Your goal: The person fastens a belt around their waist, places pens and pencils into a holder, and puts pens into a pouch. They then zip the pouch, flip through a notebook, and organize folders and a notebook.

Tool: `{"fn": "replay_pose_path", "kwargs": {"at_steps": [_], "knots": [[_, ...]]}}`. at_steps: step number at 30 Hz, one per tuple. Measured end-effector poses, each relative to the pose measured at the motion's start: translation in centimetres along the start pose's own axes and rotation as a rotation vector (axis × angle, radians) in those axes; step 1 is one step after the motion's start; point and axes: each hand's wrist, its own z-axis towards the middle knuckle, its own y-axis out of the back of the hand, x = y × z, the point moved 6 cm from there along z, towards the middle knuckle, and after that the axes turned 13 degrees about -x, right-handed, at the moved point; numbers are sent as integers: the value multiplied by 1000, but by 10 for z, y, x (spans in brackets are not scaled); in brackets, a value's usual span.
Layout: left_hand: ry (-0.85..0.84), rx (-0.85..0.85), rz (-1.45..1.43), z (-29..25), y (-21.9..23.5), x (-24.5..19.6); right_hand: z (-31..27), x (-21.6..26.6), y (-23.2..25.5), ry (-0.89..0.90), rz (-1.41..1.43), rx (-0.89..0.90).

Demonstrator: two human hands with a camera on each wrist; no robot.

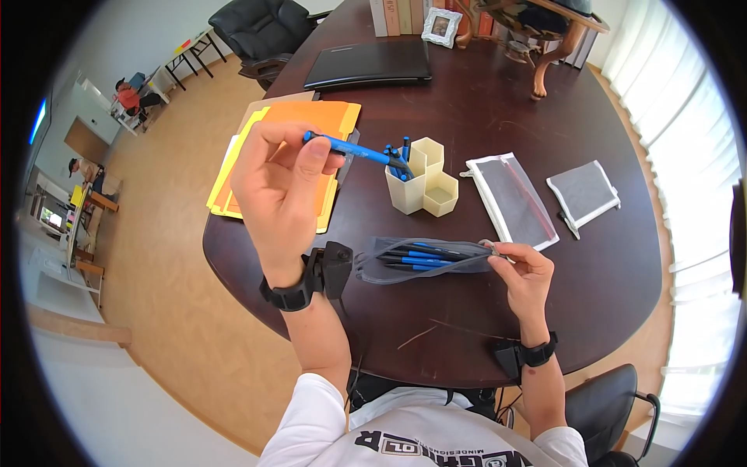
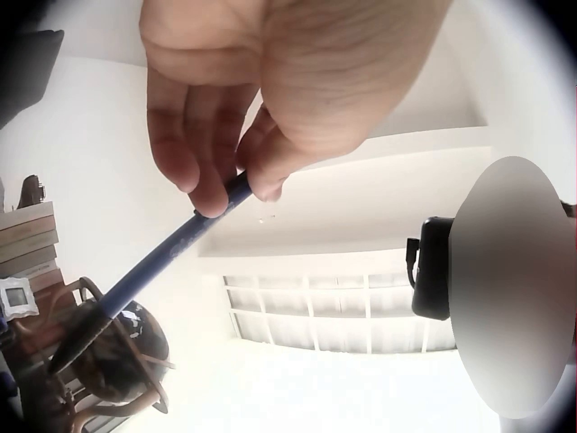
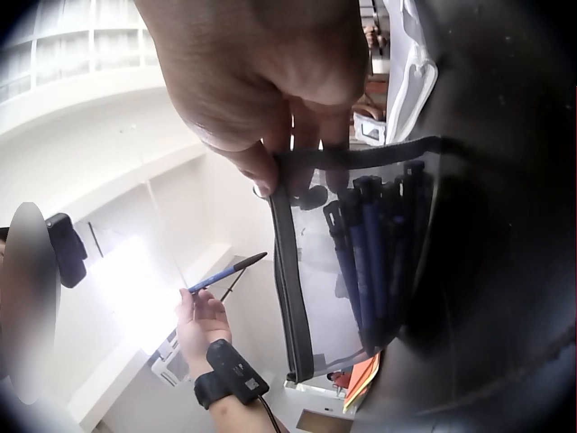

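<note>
One pen is pinched in the air, over a pouch and holder.
The left hand [image 1: 284,187] holds the blue pen [image 1: 350,149] closed between thumb and fingers; the right hand [image 1: 531,284] pinches the corner of the dark mesh pouch [image 3: 315,262], pens inside. The hexagonal holder [image 1: 406,198] stands beyond. It seems a transfer step; next move needs steady aim, direction unclear.

The dark sphere [image 1: 529,17], probably a globe, is cut off above; the framed photo [image 1: 440,26] (tiny) is unreadable

Black laptop [image 1: 369,64], orange folder [image 1: 336,115], picture frame [image 1: 440,28]
</note>
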Motion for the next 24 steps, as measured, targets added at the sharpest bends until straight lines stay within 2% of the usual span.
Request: {"fn": "replay_pose_path", "kwargs": {"at_steps": [13, 16, 19, 24], "knots": [[138, 44, 140, -4, -19, 47, -1, 0, 0, 7, 17, 1], [99, 153, 241, -6, -24, 55, -1, 0, 1, -1, 22, 2], [94, 171, 296, -7, -26, 56, -1, 0, 1, 1, 22, 4], [-21, 200, 438, -7, -27, 55, -1, 0, 0, 1, 17, 7]]}}
